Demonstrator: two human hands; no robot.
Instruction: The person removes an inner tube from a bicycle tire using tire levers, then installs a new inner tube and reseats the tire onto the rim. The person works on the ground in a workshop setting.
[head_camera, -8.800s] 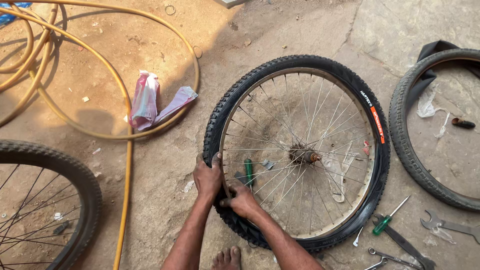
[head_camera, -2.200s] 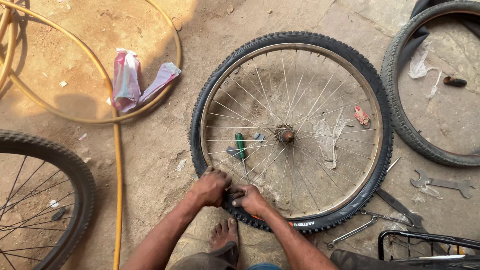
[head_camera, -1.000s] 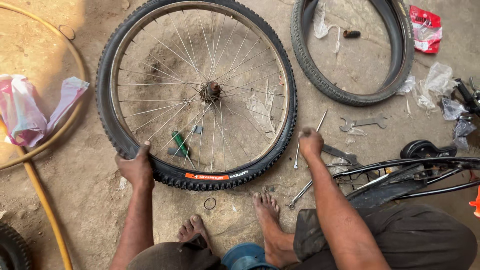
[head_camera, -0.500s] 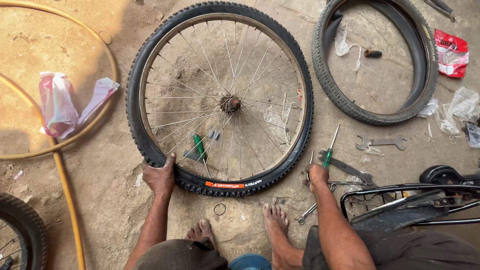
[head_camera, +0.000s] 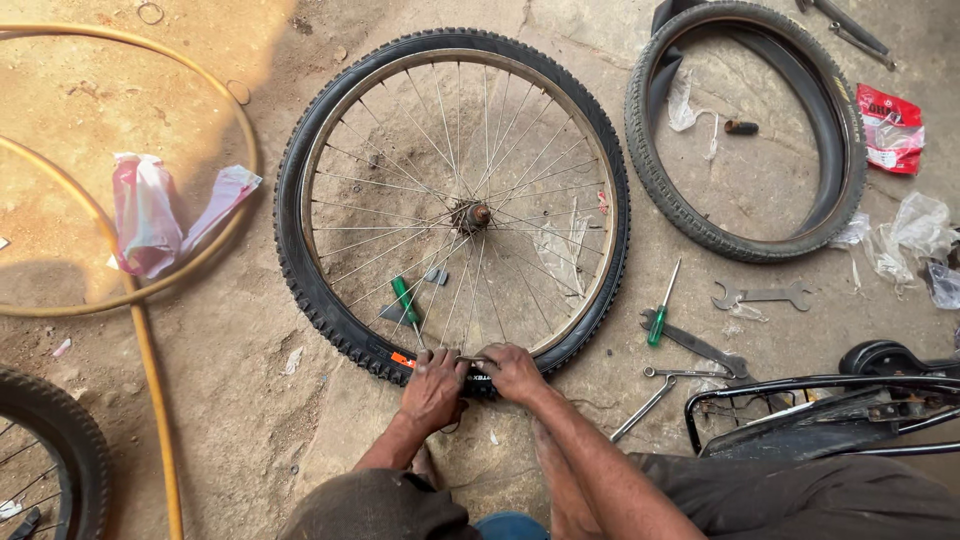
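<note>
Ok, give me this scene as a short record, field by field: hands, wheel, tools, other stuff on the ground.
left hand: pressing on the tyre at the near edge of the spoked wheel
right hand: on the same stretch of tyre, beside the left
inside wheel: green-handled screwdriver under the spokes
right of wheel: second green screwdriver, spanner
far right: loose tyre
left: yellow hose, pink plastic bag

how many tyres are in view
3: one on the spoked wheel under both hands, a loose tyre top right, and part of another wheel's tyre bottom left. More may lie outside the frame.
</note>
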